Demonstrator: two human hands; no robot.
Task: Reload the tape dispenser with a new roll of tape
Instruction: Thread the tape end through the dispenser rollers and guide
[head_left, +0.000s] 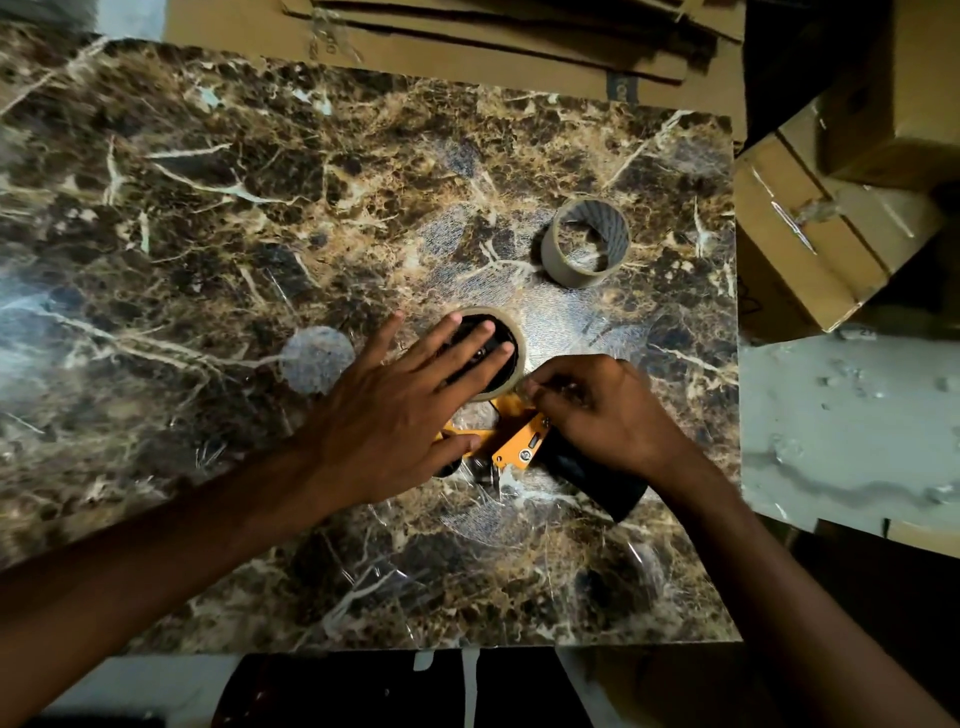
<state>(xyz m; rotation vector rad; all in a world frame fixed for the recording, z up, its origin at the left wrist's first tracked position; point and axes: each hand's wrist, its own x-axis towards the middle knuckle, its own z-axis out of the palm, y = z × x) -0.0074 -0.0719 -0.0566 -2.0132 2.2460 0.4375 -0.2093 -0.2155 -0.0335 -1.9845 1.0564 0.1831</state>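
An orange tape dispenser (519, 441) with a black handle (597, 483) lies flat on the marble table (208, 234). A roll of tape (511, 358) sits on its hub. My left hand (395, 410) lies spread flat over the roll and the orange frame, fingers apart. My right hand (602, 410) is closed at the roll's right edge, its fingertips pinching what looks like the tape's loose end; the fingers hide the strip itself. An empty cardboard tape core (587, 241) stands on the table beyond, apart from both hands.
Flattened cardboard sheets (467, 36) lie past the table's far edge. Stacked cardboard boxes (841, 208) stand off the right side. A pale floor (852, 415) shows at the right. The table's near edge runs just below my forearms.
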